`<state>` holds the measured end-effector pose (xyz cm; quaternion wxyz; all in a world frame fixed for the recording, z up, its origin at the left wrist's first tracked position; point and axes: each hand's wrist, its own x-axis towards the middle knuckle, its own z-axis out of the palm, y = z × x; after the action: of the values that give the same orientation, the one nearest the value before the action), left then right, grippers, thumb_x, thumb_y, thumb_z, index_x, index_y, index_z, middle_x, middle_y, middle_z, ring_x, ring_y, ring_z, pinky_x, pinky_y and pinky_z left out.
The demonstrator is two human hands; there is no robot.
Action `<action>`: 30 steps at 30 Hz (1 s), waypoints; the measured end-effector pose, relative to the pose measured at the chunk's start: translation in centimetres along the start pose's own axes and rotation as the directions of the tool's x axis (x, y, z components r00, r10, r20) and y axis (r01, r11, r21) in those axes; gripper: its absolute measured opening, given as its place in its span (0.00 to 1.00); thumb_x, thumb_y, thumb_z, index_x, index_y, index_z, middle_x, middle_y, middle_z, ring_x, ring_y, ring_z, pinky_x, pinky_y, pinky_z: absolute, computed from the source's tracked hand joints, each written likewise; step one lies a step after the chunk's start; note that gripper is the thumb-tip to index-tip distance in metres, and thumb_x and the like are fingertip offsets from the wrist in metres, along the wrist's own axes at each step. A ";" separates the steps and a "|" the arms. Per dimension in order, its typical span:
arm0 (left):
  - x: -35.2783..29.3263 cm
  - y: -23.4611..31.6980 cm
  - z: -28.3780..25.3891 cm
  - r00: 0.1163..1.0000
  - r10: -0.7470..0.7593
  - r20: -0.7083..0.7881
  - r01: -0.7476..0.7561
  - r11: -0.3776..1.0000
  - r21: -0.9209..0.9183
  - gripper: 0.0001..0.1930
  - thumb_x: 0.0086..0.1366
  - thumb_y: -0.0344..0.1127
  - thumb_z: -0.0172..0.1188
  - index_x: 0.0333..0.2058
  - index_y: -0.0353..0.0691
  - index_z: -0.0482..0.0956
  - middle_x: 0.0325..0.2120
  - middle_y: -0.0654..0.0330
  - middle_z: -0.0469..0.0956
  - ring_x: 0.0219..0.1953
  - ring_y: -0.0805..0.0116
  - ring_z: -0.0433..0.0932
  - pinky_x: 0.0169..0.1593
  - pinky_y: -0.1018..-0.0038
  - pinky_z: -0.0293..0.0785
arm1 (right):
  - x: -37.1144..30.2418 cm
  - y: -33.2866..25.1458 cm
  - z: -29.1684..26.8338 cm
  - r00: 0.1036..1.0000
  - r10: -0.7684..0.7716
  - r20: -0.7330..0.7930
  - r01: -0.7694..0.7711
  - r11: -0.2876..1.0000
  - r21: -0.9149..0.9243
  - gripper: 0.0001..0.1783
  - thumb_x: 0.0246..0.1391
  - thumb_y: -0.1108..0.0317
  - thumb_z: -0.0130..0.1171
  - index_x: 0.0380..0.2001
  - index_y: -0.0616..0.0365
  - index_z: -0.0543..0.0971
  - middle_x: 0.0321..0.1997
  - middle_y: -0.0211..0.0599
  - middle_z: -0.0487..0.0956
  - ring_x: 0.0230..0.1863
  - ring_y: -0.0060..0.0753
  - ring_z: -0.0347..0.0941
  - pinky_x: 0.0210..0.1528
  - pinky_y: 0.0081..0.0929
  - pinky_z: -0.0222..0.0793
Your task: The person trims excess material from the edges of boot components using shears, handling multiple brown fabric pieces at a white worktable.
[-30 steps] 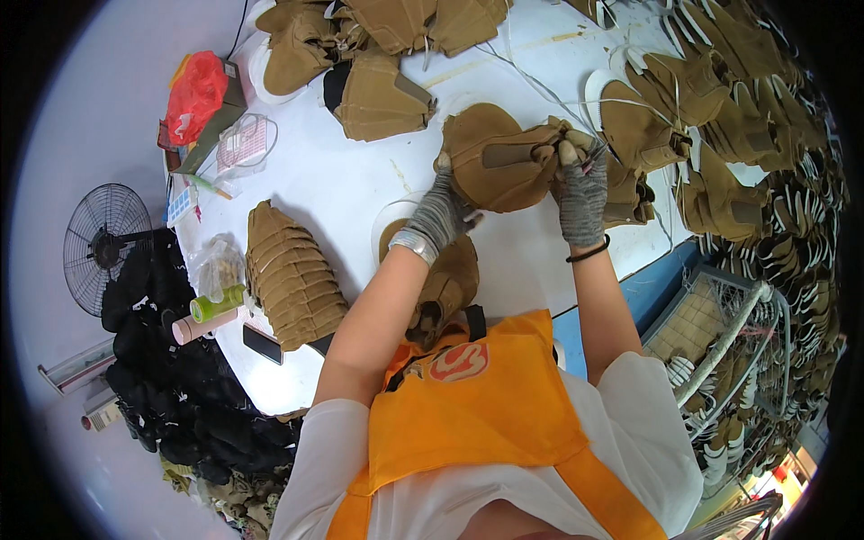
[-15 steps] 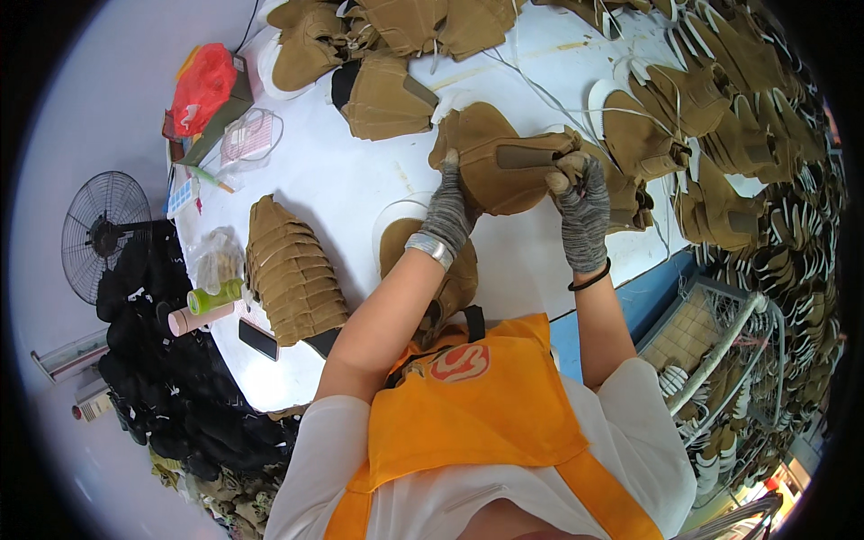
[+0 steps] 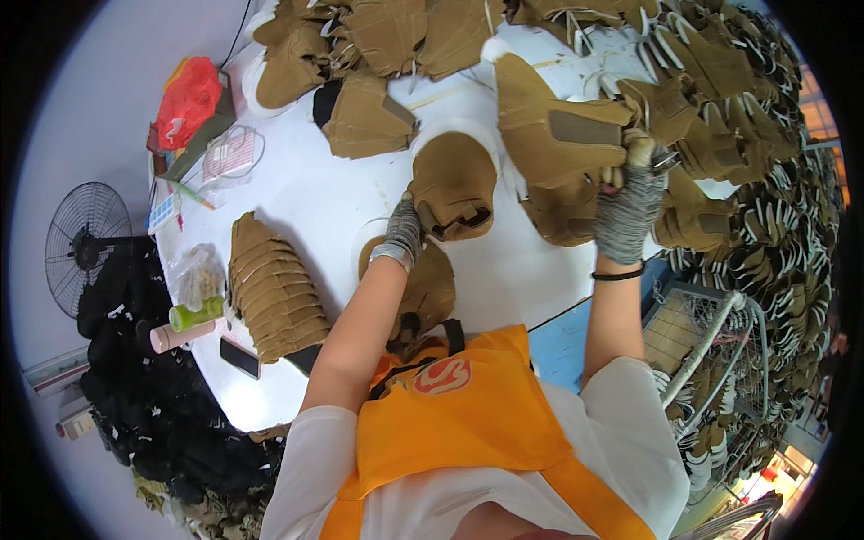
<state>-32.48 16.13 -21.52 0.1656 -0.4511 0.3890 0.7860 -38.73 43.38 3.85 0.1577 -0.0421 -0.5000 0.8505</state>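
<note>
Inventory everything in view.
Table: 1, white, centre
Boot upper: 1, brown, in right hand
Second boot upper: 1, brown, touching left hand
Other uppers: many, brown, across table
Metal tool: 1, silver, right hand
Layered stack: 1, brown, table's left
Phone: 1, black, table's left
Bottles: 2, green and pink, left edge
Clear bag: 1, colourless, beyond bottles
Red bag: 1, red, over box
Fan: 1, black, left of table
Heap: 1, black, below fan
Wire cart: 1, grey, table's right
Apron: 1, orange, lower centre
Hands: 2, grey-gloved, over table
</note>
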 end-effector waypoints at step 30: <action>-38.2 1.3 -0.9 0.609 0.748 0.264 -0.588 0.649 -0.483 0.40 0.57 0.57 0.57 0.59 0.38 0.55 0.55 0.50 0.63 0.56 0.55 0.65 0.59 0.60 0.64 | -14.6 -7.6 12.2 0.219 -0.331 0.918 0.884 0.465 -0.043 0.24 0.32 0.74 0.64 0.39 0.44 0.79 0.38 0.33 0.72 0.39 0.41 0.69 0.39 0.32 0.70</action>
<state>-12.17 18.07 10.85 -0.1447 -0.1000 0.3369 0.9250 -26.03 32.06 15.22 0.2290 0.5255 -0.7059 0.4162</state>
